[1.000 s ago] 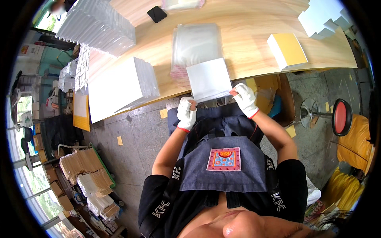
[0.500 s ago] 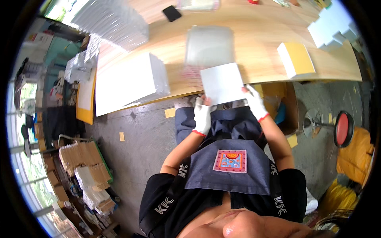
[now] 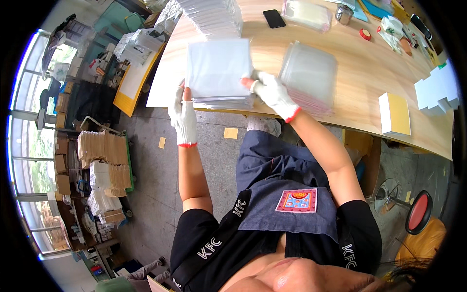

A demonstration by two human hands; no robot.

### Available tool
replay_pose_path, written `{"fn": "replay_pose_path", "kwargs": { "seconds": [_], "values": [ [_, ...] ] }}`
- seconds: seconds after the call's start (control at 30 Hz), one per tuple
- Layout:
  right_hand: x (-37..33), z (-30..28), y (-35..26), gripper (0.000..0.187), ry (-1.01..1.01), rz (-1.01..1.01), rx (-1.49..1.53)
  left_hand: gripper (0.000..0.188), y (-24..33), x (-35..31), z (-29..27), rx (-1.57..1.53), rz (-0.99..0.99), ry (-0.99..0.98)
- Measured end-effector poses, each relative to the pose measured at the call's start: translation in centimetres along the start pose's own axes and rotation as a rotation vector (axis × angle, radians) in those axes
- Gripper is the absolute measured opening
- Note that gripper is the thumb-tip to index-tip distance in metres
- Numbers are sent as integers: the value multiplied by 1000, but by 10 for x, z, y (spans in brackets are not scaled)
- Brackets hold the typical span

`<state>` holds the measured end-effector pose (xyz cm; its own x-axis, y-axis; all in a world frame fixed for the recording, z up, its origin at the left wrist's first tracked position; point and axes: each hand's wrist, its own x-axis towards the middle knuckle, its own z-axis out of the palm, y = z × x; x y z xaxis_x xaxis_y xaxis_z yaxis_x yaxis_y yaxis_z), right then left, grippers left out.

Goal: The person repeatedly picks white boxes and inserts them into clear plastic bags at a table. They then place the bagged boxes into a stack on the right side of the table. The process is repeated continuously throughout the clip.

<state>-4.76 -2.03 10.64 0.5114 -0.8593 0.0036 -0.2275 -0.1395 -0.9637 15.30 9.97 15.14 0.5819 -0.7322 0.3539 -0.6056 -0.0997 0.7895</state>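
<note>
A white square sheet (image 3: 219, 65), glossy as if in a clear sleeve, lies over a stack of similar white pieces (image 3: 221, 103) near the table's front edge. At its left edge is my left hand (image 3: 182, 117) in a white knitted glove, bare thumb tip on the rim. My right hand (image 3: 272, 92), gloved the same way, grips the opposite edge with its thumb. Both hands' fingers are partly hidden. Right of my right hand rests a pile of clear plastic bags (image 3: 310, 70) with pinkish edges.
A tall stack of sleeved white pieces (image 3: 214, 19) rises behind. A black phone (image 3: 274, 18), a red-topped roll (image 3: 365, 34) and a yellow-topped white block (image 3: 396, 114) sit on the table (image 3: 357, 78). A red stool (image 3: 419, 211) stands right; a cart of cardboard (image 3: 103, 153) stands left.
My hands have carried the white sheet from in front of the bag pile leftward and over the stack. The view has turned to the left.
</note>
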Motion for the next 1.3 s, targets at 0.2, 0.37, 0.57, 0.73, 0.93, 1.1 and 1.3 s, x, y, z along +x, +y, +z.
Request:
{"fn": "replay_pose_path", "kwargs": {
  "seconds": [0.2,0.37,0.57,0.73,0.93,1.1,1.3],
  "values": [
    [0,-10,7,48,-176,-49,-46,46,-73,5,18,-369,-39,50],
    [-86,-92,51,18,84,-132,253,45,-133,-52,47,-339,-137,310],
    [-196,-262,120,30,790,136,-1330,40,-152,-159,105,-398,-286,22],
    [-233,-304,160,36,813,279,-1370,39,-106,-179,132,-70,197,-280],
    [-242,-314,171,37,806,240,-1315,41,-70,-176,136,-57,288,-411],
    [-256,-326,174,33,800,198,-1295,39,-69,-181,135,-18,356,-463],
    [-249,-338,157,25,755,353,-1125,37,-59,-182,143,-45,432,-491]
  ]
}}
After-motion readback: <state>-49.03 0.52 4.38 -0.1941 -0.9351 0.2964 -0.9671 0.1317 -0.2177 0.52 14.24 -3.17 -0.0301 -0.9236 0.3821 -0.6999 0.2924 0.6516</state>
